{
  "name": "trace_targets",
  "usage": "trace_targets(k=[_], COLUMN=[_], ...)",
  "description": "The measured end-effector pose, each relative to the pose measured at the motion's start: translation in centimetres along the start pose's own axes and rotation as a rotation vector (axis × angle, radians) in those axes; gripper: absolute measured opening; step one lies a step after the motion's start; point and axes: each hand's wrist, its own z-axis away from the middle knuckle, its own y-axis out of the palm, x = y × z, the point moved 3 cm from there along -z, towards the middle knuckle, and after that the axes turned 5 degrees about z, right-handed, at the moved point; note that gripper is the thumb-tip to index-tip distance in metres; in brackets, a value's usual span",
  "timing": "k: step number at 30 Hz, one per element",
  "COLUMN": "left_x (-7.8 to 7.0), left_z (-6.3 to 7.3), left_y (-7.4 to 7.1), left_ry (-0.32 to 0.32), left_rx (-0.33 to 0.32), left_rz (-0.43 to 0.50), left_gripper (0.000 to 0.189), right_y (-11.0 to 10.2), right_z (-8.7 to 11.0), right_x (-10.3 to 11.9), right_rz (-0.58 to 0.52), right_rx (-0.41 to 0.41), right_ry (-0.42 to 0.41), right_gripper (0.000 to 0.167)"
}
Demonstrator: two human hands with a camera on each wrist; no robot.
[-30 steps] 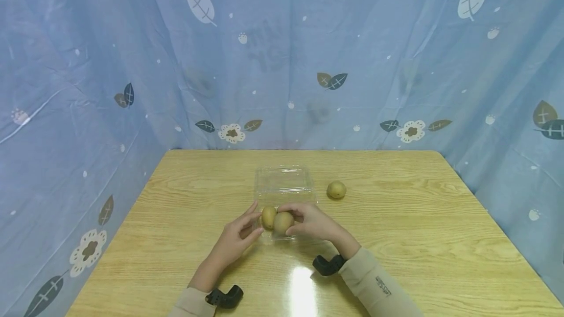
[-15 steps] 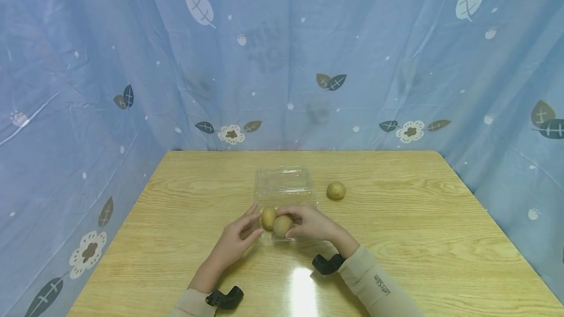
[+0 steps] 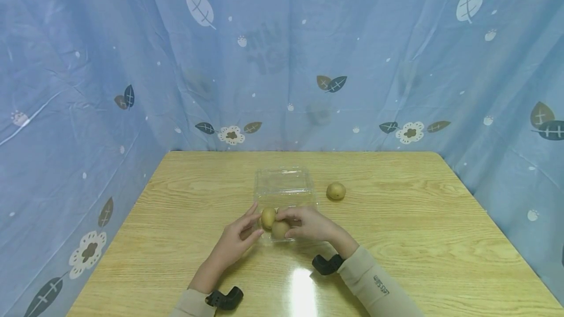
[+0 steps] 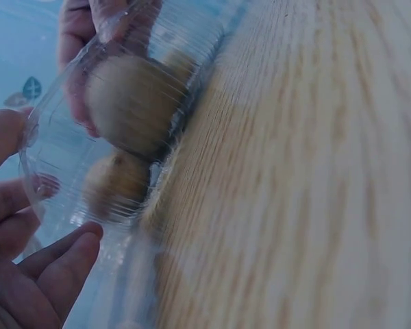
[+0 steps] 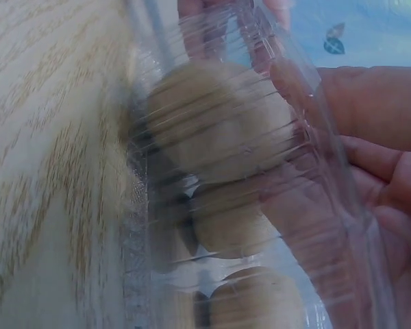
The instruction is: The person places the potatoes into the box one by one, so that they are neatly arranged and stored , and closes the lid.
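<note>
In the head view, a clear plastic clamshell container [image 3: 286,191] stands with its lid up, holding several potatoes. My right hand [image 3: 308,223] reaches over its right side and holds a round tan potato [image 3: 279,230] near the front. Beside that, to the left, lies a yellower potato [image 3: 269,217]. My left hand [image 3: 240,236] holds the container's left edge, thumb near the front corner. Through the ribbed plastic, the right wrist view shows a large potato [image 5: 219,123] by my fingers and another potato [image 5: 257,301] farther along. My right palm hides part of the container.
One loose potato [image 3: 336,191] lies on the wooden table [image 3: 396,219], right of the container. Blue patterned cloth [image 3: 286,62] hangs behind the table and at both sides. Each wrist carries a black camera mount [image 3: 225,298].
My right hand has moved the held potato slightly left and toward the container's front, against the yellower one. My left hand stays at the container's left edge.
</note>
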Motion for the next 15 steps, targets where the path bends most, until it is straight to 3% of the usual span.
trace_targets(k=[15], left_x=[0.40], left_z=[-0.01], left_y=[0.10], left_ry=[-0.025], left_rx=[-0.013], left_rz=[0.019], left_gripper=[0.041], right_y=[0.08], right_z=[0.00], right_x=[0.04], right_rz=[-0.021], right_rx=[-0.026], right_ry=[0.015], right_gripper=[0.044])
